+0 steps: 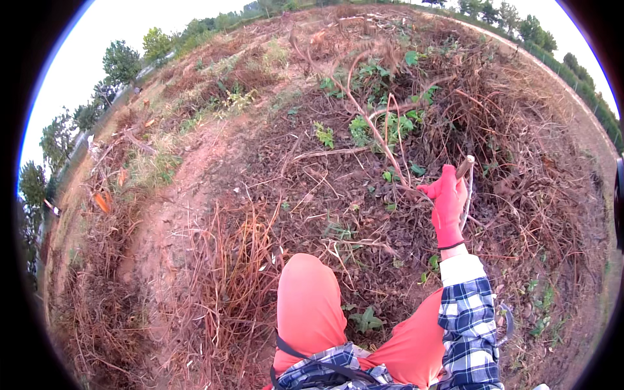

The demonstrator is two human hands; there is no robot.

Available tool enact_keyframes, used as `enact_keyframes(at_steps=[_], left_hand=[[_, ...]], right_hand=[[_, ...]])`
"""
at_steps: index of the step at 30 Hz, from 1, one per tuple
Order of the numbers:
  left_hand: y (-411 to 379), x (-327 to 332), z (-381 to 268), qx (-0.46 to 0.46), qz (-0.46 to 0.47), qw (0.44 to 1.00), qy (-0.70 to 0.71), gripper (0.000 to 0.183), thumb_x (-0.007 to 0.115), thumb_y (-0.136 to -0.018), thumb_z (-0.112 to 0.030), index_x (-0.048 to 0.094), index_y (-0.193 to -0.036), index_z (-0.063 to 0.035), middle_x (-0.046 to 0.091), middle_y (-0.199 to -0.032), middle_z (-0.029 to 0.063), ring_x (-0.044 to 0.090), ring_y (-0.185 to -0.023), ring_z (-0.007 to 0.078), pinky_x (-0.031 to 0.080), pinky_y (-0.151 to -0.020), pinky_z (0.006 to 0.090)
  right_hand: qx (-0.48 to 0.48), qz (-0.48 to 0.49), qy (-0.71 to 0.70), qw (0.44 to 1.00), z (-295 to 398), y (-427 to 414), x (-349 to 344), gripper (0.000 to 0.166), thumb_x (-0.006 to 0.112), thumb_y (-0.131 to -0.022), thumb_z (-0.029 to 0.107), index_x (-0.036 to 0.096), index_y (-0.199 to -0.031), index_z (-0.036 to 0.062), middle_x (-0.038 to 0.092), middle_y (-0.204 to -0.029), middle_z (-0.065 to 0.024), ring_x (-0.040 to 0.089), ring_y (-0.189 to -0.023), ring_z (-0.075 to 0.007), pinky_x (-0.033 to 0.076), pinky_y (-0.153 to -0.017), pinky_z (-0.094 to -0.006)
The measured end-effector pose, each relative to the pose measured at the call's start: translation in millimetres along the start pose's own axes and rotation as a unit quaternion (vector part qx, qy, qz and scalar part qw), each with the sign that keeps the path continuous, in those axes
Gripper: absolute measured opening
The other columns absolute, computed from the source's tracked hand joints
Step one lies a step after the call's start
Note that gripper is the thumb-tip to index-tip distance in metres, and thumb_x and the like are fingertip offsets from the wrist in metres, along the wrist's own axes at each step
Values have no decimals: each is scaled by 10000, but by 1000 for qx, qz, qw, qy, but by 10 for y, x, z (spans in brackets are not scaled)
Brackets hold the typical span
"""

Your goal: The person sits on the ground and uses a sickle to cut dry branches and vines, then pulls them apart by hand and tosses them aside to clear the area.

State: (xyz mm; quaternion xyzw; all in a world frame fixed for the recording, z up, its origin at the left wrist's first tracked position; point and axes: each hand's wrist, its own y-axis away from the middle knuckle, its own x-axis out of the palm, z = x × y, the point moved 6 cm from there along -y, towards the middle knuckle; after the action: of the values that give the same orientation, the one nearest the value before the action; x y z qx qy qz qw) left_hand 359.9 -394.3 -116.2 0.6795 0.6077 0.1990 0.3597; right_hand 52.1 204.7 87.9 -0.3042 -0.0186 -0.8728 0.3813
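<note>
My right hand (447, 207), in a red work glove, grips a bare branch (373, 129) to the right of centre. From the fist the branch runs up and to the left, forking into thinner twigs blurred at their far ends. A thick stub with a pale cut end (467, 163) sticks out on the thumb's other side. One slim pale stem (469, 197) hangs down beside the glove. My left hand is out of view. Before my knees (312, 297) lies ground covered in dry leaves and stalks (302, 209).
A heap of dry brush (468, 112) rises beyond my right hand, with green leafy shoots (360, 129) at its edge. Brown stalks (234, 273) stand left of my knee. Bare reddish soil (180, 204) runs along the left. A curved grey object (508, 324) lies by my right sleeve.
</note>
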Motion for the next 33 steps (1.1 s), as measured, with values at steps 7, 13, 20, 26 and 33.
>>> enact_keyframes(at_steps=[7, 13, 20, 26, 33], left_hand=[[198, 236, -347, -53, -10, 979, -195, 475, 434, -931, -439, 555, -1194, -62, 614, -1044, 112, 594, -935, 215, 494, -786, 341], [714, 282, -1819, 86, -73, 989, -91, 458, 449, -931, -412, 553, -1187, -47, 619, -1043, 101, 615, -881, 203, 504, -735, 309], [288, 892, -3834, 398, 65, 912, 81, 457, 371, -955, -296, 403, -1264, 38, 537, -1164, 186, 560, -1042, 341, 476, -877, 442], [-743, 1725, -4964, 316, 301, 837, 331, 676, 433, -893, -504, 322, -1334, -5, 350, -1367, 236, 370, -1253, 391, 305, -1054, 533], [-777, 2001, -5315, 316, 417, 695, 493, 994, 610, -691, -675, 230, -1379, -66, 320, -1343, 264, 356, -1242, 411, 299, -1038, 569]], right_hand=[[27, -10, -18, 999, -52, -10, -117, 290, 532, -915, 258, 404, -727, 77, 375, -502, 2, 397, -419, -112, 529, -527, -404], [70, 5, -119, 990, -73, -28, -162, 325, 540, -915, 280, 386, -698, 94, 330, -494, 19, 386, -410, -117, 523, -506, -411], [46, 70, -61, 995, 133, 51, 8, 357, 534, -921, 274, 403, -638, 99, 361, -493, 27, 371, -400, -92, 519, -490, -355], [57, 146, -55, 986, 120, 228, 190, 318, 482, -935, 213, 387, -655, 97, 343, -501, 29, 353, -397, -91, 517, -479, -371], [93, 186, -8, 978, 12, 318, 238, 352, 439, -960, 273, 360, -657, 113, 291, -510, 41, 320, -387, -96, 497, -464, -338]])
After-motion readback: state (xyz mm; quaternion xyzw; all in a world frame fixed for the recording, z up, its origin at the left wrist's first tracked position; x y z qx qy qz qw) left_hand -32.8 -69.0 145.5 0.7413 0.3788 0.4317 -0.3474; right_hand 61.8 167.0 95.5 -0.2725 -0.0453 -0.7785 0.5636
